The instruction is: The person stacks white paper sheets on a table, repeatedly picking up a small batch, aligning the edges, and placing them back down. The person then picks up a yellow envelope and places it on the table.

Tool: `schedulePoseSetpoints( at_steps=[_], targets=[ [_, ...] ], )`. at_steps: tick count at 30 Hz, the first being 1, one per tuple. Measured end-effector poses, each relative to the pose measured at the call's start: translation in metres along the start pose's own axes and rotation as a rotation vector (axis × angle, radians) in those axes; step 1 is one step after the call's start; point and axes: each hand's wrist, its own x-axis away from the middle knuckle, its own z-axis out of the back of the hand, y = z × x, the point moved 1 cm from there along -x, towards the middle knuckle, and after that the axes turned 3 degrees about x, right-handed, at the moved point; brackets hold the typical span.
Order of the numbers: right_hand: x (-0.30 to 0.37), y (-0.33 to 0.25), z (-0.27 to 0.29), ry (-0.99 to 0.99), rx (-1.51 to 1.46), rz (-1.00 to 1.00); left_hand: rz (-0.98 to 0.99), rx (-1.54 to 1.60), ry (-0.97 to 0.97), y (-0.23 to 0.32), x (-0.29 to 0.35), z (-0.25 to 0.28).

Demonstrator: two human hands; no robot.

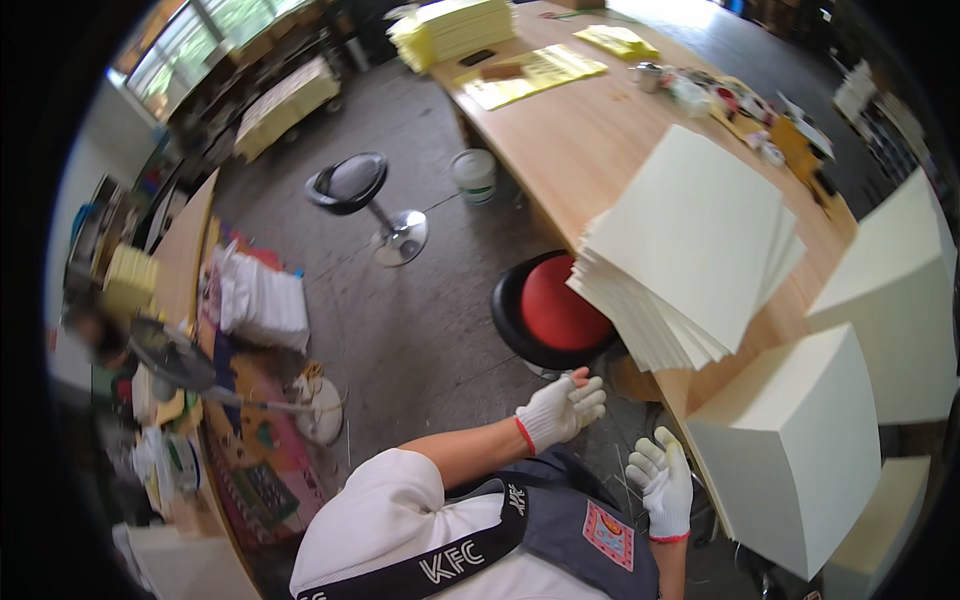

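My left hand [563, 412] wears a white knit glove with a red cuff and hangs over the floor, in front of the red-and-black stool. Its fingers are loosely stretched, one tip is bare, and nothing is in it. Similarly gloved, my right hand [662, 485] is open and empty just left of the table edge, fingers pointing up. Beyond both hands, a fanned stack of large white sheets [690, 230] lies at the edge of the wooden table [545, 130]. Closest to my right hand is a tall block of stacked white sheets [800, 440], with neither hand touching it.
Two more pale stacks [900, 300] stand at the right. A stool with a red seat [562, 305] is against the table; a black stool [352, 184] and white bucket [473, 176] stand farther off. A pedestal fan [172, 352] is at left. Yellow sheets [535, 75] lie on the far tabletop.
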Motion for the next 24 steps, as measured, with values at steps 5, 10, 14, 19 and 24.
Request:
schedulePoseSetpoints(
  at_steps=[5,10,14,19,24],
  targets=[
    [-0.044,0.005,-0.015,-0.116,0.252,-0.066,-0.098,0.085,-0.113,-0.007,-0.016,0.06],
    [-0.146,0.041,0.06,-0.184,0.192,0.094,-0.189,0.092,-0.087,-0.005,0.008,0.081],
    [-0.149,0.017,0.012,0.23,0.402,0.578,-0.213,0.192,-0.071,0.005,0.012,0.102],
    [-0.192,-0.009,-0.003,0.209,0.087,0.616,-0.211,0.264,-0.12,0.047,-0.004,0.119],
    [-0.225,-0.025,-0.028,0.295,0.095,0.636,-0.227,0.241,-0.22,0.144,-0.015,0.118]
  ],
)
